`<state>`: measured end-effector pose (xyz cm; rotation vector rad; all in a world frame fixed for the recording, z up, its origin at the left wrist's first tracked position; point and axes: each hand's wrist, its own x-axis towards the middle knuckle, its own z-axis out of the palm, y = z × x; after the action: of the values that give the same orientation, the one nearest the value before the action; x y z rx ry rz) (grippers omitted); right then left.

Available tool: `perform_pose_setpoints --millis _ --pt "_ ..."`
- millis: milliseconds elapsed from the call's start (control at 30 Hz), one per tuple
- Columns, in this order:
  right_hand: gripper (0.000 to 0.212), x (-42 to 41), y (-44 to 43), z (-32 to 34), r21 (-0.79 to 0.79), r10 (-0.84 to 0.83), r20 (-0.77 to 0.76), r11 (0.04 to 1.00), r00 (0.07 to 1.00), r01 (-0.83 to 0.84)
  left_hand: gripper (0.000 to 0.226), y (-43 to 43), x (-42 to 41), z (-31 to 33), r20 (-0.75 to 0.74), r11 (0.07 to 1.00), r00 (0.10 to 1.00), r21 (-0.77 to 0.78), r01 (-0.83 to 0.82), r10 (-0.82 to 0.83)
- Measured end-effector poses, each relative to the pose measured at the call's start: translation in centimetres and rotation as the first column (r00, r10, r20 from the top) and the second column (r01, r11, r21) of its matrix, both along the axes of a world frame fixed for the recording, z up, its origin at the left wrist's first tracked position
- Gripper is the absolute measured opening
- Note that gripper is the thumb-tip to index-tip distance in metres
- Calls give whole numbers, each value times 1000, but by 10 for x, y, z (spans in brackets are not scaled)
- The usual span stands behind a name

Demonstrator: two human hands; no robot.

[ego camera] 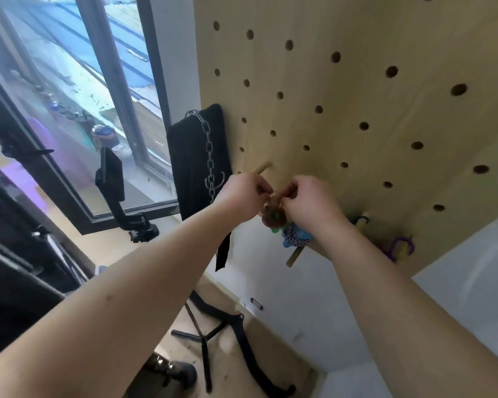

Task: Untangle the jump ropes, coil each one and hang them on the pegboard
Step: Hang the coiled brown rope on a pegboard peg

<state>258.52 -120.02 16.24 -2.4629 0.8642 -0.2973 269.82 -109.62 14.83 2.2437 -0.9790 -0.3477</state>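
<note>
Both my hands are raised to the wooden pegboard point(357, 110). My left hand point(243, 196) and my right hand point(308, 202) pinch the top of a coiled brown jump rope point(273, 216) with green bits, held between them just below a wooden peg point(262, 168). A blue and white coiled rope point(295, 235) hangs on a lower peg point(295, 257) behind my right wrist. A purple rope point(400, 248) hangs on another peg further right. Whether the brown coil hangs on a peg is hidden by my fingers.
A black bag with a metal chain point(210, 156) hangs at the pegboard's left edge. A window point(84, 96) fills the left side. A black tripod point(204, 340) and straps lie on the floor below. White wall point(328, 311) runs under the board.
</note>
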Motion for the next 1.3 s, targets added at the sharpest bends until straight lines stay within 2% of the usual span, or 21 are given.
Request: perform_pose_setpoints --millis 67,167,333,467,567,667,800,933,1000,1100,1200,1300 --pt "11 4 -10 0 -12 -4 -15 1000 1000 4 23 -11 9 4 62 994 996 88 59 -65" --pt "2 8 -24 -3 -67 -5 -21 998 1000 3 20 -27 20 6 58 983 992 157 99 -110" --pt "2 14 -44 0 -195 -37 -30 980 999 30 17 -51 26 7 -71 997 996 48 57 -54" --pt "6 18 -51 2 -265 -53 -63 964 997 35 17 -67 28 10 17 994 997 84 72 -74" --pt "10 17 -50 3 -308 -55 -96 951 994 23 21 -68 26 6 25 995 999 92 30 -33" --pt "13 13 -45 5 -290 -41 -93 957 995 12 27 -56 22 9 -30 999 999 28 -27 28" --pt "9 8 -31 9 -247 -23 -46 969 999 11 32 -20 11 20 -21 994 994 -13 -109 108" --pt "21 -10 -1 16 -103 28 31 994 999 -24 29 21 -13 21 0 990 990 -2 -142 142" --pt "18 -26 19 16 -80 55 44 995 998 -51 29 42 -29 18 14 990 990 8 -137 137" --pt "22 -58 52 8 -142 64 48 988 997 -56 29 77 -61 8 1 994 994 20 -105 105" --pt "28 -99 85 -8 -130 32 -1 991 999 -32 35 113 -98 -4 4 996 999 80 -48 48" --pt "28 -148 120 -21 -112 -32 -84 993 996 22 36 149 -141 -17 -54 996 999 91 6 -1"
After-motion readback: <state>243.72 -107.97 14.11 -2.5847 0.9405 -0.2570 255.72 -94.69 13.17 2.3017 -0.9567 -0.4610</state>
